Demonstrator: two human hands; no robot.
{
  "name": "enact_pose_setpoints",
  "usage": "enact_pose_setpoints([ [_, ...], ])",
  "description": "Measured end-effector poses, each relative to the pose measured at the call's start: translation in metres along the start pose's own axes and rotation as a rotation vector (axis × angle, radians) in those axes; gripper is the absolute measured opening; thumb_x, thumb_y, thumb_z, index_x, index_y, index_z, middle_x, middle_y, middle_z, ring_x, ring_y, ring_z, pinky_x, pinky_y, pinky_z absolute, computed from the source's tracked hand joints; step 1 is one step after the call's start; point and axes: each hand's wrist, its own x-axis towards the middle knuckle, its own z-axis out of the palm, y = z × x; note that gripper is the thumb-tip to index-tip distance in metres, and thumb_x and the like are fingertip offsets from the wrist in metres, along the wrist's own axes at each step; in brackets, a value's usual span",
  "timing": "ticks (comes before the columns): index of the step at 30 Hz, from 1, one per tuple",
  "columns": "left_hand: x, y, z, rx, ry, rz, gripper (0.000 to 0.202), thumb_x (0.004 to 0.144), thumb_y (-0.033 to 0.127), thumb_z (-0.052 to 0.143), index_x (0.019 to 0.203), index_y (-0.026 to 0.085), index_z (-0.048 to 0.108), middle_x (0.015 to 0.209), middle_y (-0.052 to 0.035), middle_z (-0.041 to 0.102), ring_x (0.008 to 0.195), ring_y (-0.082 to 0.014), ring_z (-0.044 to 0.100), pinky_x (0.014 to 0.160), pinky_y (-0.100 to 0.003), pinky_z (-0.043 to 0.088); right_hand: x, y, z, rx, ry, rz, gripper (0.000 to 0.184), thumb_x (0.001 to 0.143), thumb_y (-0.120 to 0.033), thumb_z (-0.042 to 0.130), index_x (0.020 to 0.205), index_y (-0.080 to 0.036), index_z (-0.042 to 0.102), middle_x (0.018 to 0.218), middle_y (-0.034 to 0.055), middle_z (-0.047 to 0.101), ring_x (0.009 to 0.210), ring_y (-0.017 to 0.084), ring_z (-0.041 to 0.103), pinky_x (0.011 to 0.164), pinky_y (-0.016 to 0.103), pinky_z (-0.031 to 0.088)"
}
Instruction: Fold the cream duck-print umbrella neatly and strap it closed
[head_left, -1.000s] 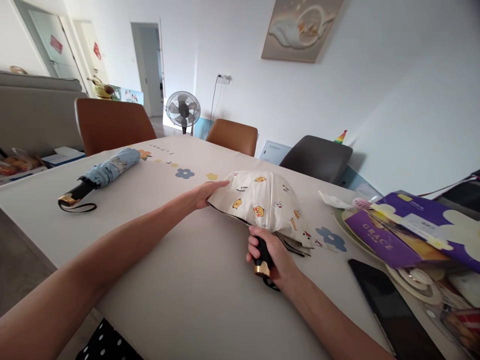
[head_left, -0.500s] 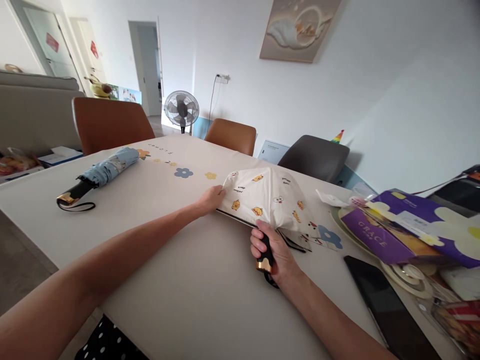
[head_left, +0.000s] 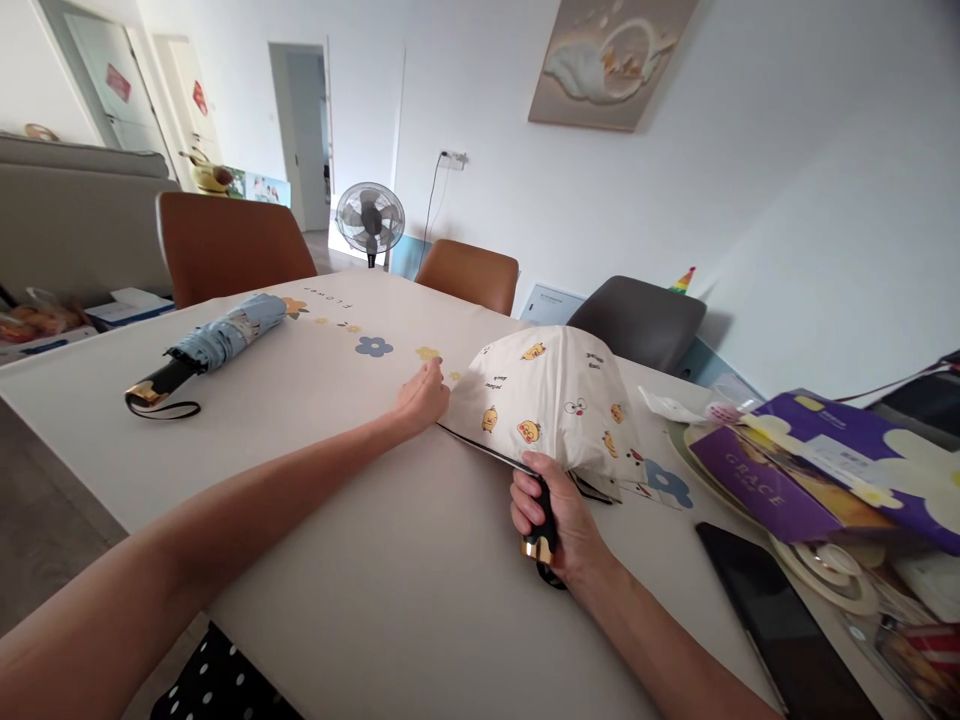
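A white umbrella (head_left: 559, 400) with yellow duck prints lies partly opened over the table, its canopy loosely bunched into a dome. My right hand (head_left: 559, 515) is wrapped round its black handle, which has a gold end and a wrist loop. At the canopy's left corner is my left hand (head_left: 422, 398), its fingers closed at the fabric's edge; the fingertips are partly hidden. To the left rests a folded light-blue umbrella (head_left: 232, 335), with a similar black and gold handle and a strap.
A pale tablecloth (head_left: 360, 580) with printed flowers covers the table. On the right are a black phone (head_left: 780, 610), purple boxes (head_left: 757, 485) and plastic packages. Chairs (head_left: 236, 245) and a fan (head_left: 371, 220) stand beyond the table.
The white canopy is slightly more spread and rounded on its left side. My left hand has shifted a little left, and my right hand still grips the handle. The view has turned slightly.
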Motion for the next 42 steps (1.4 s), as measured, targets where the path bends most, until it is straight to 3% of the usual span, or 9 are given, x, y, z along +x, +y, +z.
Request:
enact_pose_setpoints([
  [2, 0.000, 0.003, -0.001, -0.047, 0.107, 0.029, 0.043, 0.081, 0.012, 0.034, 0.123, 0.019, 0.039, 0.119, -0.0105, 0.052, 0.106, -0.0205, 0.051, 0.085, -0.036, 0.042, 0.000, 0.000, 0.001, -0.006, 0.008, 0.004, 0.038, 0.076, -0.036, 0.057, 0.048, -0.019, 0.038, 0.035, -0.0068, 0.033, 0.029, 0.005, 0.028, 0.029, 0.018, 0.031],
  [5, -0.008, 0.016, 0.003, -0.233, 0.228, 0.272, 0.035, 0.082, 0.011, 0.032, 0.111, 0.019, 0.049, 0.106, -0.0067, 0.056, 0.099, -0.0148, 0.053, 0.083, -0.029, 0.044, -0.001, 0.001, 0.004, -0.011, 0.026, 0.007, 0.037, 0.075, -0.035, 0.058, 0.048, -0.019, 0.038, 0.035, -0.0069, 0.033, 0.029, 0.005, 0.028, 0.029, 0.019, 0.032],
  [9, -0.033, 0.041, 0.012, -0.476, 0.022, 0.508, 0.028, 0.084, 0.022, 0.041, 0.108, 0.020, 0.055, 0.112, -0.0061, 0.055, 0.095, -0.0136, 0.055, 0.079, -0.025, 0.045, -0.002, 0.003, 0.008, 0.003, 0.049, -0.021, 0.031, 0.071, -0.033, 0.061, 0.052, -0.018, 0.043, 0.041, -0.0077, 0.036, 0.030, 0.005, 0.029, 0.028, 0.020, 0.034],
  [13, -0.052, 0.061, 0.010, -0.555, -0.196, 0.316, 0.039, 0.083, 0.040, 0.047, 0.116, 0.020, 0.050, 0.125, -0.0090, 0.047, 0.096, -0.0174, 0.054, 0.081, -0.029, 0.045, -0.003, 0.005, 0.010, -0.028, 0.057, -0.052, 0.027, 0.069, -0.031, 0.063, 0.054, -0.018, 0.045, 0.043, -0.0082, 0.038, 0.030, 0.005, 0.032, 0.026, 0.021, 0.034],
  [18, -0.060, 0.073, -0.001, -0.710, -0.350, 0.045, 0.039, 0.077, 0.052, 0.052, 0.096, 0.018, 0.054, 0.090, -0.0047, 0.059, 0.082, -0.0174, 0.054, 0.069, -0.027, 0.044, -0.006, 0.009, 0.013, -0.177, 0.024, -0.070, 0.031, 0.071, -0.030, 0.058, 0.048, -0.018, 0.042, 0.037, -0.0072, 0.037, 0.027, 0.007, 0.032, 0.026, 0.022, 0.034],
  [24, -0.061, 0.075, 0.000, -1.255, -0.491, -0.101, 0.036, 0.070, 0.035, 0.068, 0.097, 0.014, 0.059, 0.095, -0.0095, 0.064, 0.086, -0.0193, 0.058, 0.071, -0.028, 0.047, -0.009, 0.011, 0.018, -0.276, -0.054, 0.009, 0.028, 0.069, -0.028, 0.058, 0.048, -0.018, 0.041, 0.037, -0.0071, 0.038, 0.026, 0.007, 0.033, 0.025, 0.023, 0.034],
  [28, -0.058, 0.075, 0.001, -1.406, -0.420, -0.294, 0.036, 0.062, 0.019, 0.073, 0.095, 0.015, 0.058, 0.099, -0.0100, 0.064, 0.083, -0.0192, 0.060, 0.074, -0.032, 0.050, -0.008, 0.009, 0.020, -0.317, -0.065, 0.066, 0.024, 0.068, -0.029, 0.059, 0.052, -0.017, 0.045, 0.042, -0.0053, 0.046, 0.028, 0.007, 0.035, 0.026, 0.023, 0.037],
  [37, -0.054, 0.078, -0.010, -1.427, -0.588, -0.220, 0.034, 0.065, 0.024, 0.071, 0.094, 0.015, 0.058, 0.092, -0.0090, 0.066, 0.080, -0.0226, 0.063, 0.072, -0.037, 0.054, -0.013, 0.008, 0.015, -0.261, -0.278, 0.057, 0.026, 0.075, -0.040, 0.057, 0.087, -0.017, 0.058, 0.044, -0.0044, 0.054, 0.029, 0.009, 0.040, 0.032, 0.021, 0.036],
  [42, -0.037, 0.070, -0.016, -1.427, -0.600, -0.213, 0.042, 0.067, 0.035, 0.069, 0.102, 0.014, 0.060, 0.104, -0.0109, 0.065, 0.093, -0.0233, 0.062, 0.083, -0.034, 0.051, -0.017, 0.011, 0.023, -0.263, -0.271, 0.048, 0.022, 0.072, -0.032, 0.058, 0.058, -0.016, 0.052, 0.036, -0.0048, 0.048, 0.024, 0.007, 0.034, 0.031, 0.022, 0.035],
])
